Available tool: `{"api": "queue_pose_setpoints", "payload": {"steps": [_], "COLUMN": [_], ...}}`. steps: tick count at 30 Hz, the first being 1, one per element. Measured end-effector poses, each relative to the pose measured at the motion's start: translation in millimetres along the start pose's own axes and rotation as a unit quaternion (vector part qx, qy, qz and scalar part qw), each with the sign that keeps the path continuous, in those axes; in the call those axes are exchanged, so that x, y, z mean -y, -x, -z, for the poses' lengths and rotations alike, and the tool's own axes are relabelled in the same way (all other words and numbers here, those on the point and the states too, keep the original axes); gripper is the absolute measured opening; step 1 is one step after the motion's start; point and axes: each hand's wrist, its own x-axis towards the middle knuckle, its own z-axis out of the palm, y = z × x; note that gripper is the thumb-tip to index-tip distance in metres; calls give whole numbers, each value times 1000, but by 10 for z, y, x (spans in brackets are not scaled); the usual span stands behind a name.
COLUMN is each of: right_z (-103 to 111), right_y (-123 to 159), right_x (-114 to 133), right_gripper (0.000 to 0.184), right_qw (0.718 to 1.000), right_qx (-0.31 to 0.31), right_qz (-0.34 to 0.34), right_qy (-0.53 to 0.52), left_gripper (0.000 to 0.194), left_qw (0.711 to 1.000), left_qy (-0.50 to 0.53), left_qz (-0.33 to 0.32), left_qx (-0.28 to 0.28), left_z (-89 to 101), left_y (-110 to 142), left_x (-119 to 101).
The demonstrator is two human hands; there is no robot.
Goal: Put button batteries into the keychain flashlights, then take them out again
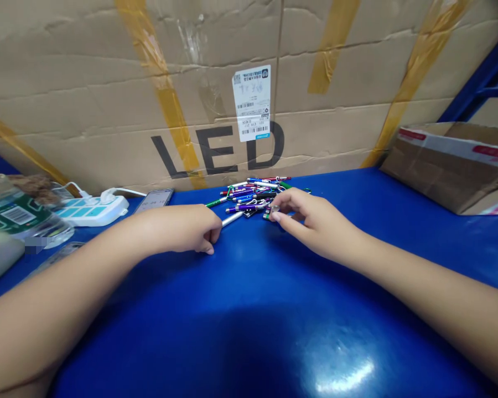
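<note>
A heap of slim, pen-shaped metal tubes (249,196) in purple, blue, red, green, silver and black lies at the back of the blue table. Small rings and clips show among them. My left hand (197,228) is closed at the heap's left front, its fingers curled downward; what they hold, if anything, is hidden. Against its knuckles appears the end of a silver tube (233,219). At the right front, my right hand (309,221) pinches a small silvery ring (274,208) between thumb and index finger, beside a short green-ended tube (267,216).
A large cardboard box (323,127) marked LED stands behind the heap. To the left are a phone (155,199), a white power strip (93,211) with plugs and a clear bottle (20,213). An open carton (440,171) sits at right, near a blue metal frame (483,77).
</note>
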Motion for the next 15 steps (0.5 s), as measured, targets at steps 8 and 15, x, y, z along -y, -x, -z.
{"api": "queue_pose_setpoints", "payload": {"steps": [8,15], "right_z": [32,35], "right_y": [-36,-39], "right_x": [-81,-90], "right_gripper": [11,12], "right_qw": [998,999], "right_qx": [5,24], "right_qz": [40,35], "right_qy": [42,26], "left_gripper": [20,26], "left_qw": [955,882], "left_qy": [171,316], "left_qz": [-91,-119], "left_qx": [-223,-328], "left_z": [-225,-399], "left_y": [-351,-445], "left_x": [-212,-268]}}
